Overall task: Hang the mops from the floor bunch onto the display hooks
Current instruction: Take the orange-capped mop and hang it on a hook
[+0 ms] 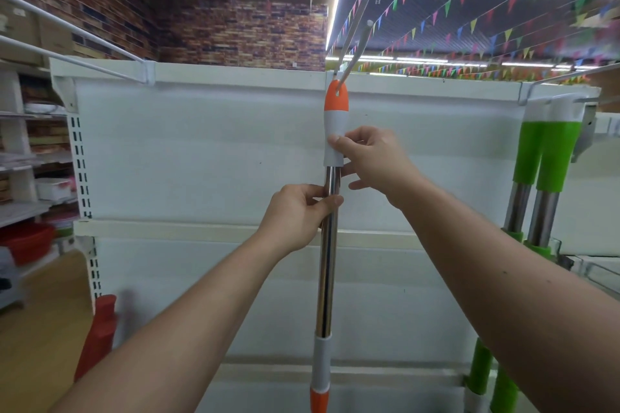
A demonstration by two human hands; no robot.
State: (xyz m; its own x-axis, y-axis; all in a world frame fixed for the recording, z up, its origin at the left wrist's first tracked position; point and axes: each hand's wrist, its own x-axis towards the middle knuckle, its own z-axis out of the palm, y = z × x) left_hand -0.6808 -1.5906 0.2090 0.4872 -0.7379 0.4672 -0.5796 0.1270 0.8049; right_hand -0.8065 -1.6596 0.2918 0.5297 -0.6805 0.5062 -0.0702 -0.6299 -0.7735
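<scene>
Left hand: my left hand (pixel 298 216) is closed around the shiny metal pole of the orange mop (pixel 328 245), thumb across the front and fingers curled behind it, at about mid-height of the display panel (pixel 201 151).
Right hand: my right hand (pixel 372 161) sits just above the left, thumb and fingertips pinched on the lower white part of the mop's grip; the other fingers are loosely spread beside the pole.
Orange mop: it stands nearly upright in front of the panel's middle. Its orange cap has a slot, and the slot is up at the display hook (pixel 355 43) by the panel's top edge; I cannot tell whether the hook passes fully through it. Lower down I see a white collar and an orange band near the bottom edge of the view.
Green mops: two green-handled mops (pixel 550 157) hang side by side at the panel's right edge, from a rail at its top right corner.
Red item: something red (pixel 100 329), blurred, stands near the panel's lower left corner.
Side shelving: shelves (pixel 30 161) with goods lie beyond the panel's left edge.
</scene>
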